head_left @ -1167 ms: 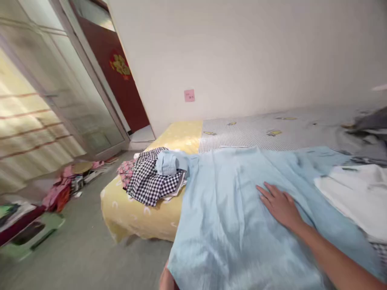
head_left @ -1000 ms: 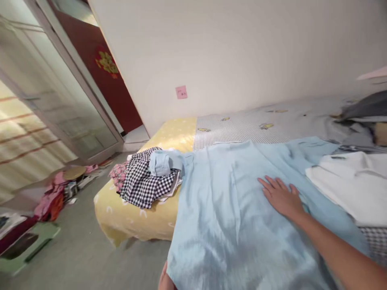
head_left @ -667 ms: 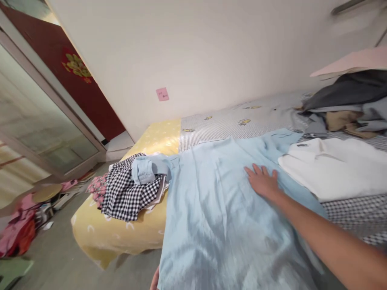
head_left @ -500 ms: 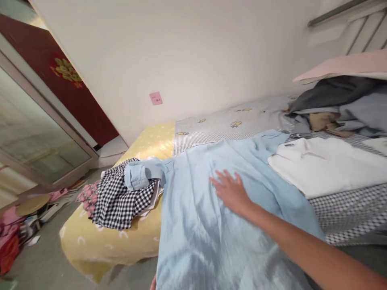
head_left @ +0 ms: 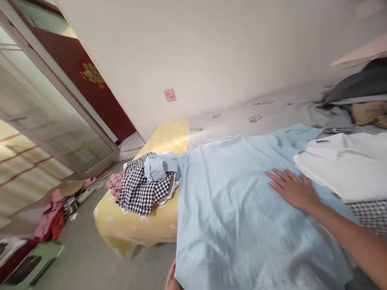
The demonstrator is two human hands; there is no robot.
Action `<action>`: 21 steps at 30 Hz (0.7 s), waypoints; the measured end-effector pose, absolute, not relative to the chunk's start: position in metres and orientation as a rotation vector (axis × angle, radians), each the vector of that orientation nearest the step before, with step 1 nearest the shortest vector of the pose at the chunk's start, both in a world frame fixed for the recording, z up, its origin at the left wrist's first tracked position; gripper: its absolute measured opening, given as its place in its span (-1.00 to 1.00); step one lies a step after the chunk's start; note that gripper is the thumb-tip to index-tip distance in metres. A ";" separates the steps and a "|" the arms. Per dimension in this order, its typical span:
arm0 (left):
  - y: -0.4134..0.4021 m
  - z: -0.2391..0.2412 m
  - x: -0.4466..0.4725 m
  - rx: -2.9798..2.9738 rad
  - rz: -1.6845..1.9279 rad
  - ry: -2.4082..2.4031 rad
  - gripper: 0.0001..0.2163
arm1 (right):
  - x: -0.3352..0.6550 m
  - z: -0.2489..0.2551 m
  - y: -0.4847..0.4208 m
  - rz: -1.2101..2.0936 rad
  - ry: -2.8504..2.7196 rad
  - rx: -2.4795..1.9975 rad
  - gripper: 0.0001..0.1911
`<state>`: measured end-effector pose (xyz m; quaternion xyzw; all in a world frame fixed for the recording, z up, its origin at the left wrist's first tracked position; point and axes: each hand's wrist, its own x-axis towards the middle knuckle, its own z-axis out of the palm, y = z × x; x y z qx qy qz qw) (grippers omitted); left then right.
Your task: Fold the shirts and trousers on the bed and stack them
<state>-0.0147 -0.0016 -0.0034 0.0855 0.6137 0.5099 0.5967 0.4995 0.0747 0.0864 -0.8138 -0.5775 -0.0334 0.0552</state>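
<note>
the right hand (head_left: 292,189) lies flat with fingers spread on the light blue shirt (head_left: 238,209), which is spread over the near side of the bed (head_left: 169,135). the left hand (head_left: 172,280) peeks out under the shirt's near edge, and its grip cannot be told. a white shirt (head_left: 344,165) lies just right, and a checked cloth pile (head_left: 142,189) lies left.

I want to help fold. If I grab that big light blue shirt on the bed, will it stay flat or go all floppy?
Probably floppy: the light blue shirt drapes over the bed edge and wrinkles around the right hand. It looks thin, so likely light. Its slight sheen hints it may slide easily.
</note>
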 end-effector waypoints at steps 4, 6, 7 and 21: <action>-0.014 0.019 -0.015 0.142 1.099 1.349 -0.59 | 0.492 0.088 0.070 -0.106 -1.728 -2.487 -0.26; -0.020 0.028 -0.021 0.122 1.097 1.419 -0.61 | 0.492 0.086 0.069 -0.111 -1.732 -2.473 -0.24; -0.020 0.031 -0.025 0.114 1.097 1.470 -0.60 | 0.493 0.085 0.068 -0.116 -1.733 -2.464 -0.23; 0.083 0.059 0.011 0.534 0.962 1.430 -0.50 | 0.491 0.087 0.067 -0.140 -1.726 -2.423 -0.28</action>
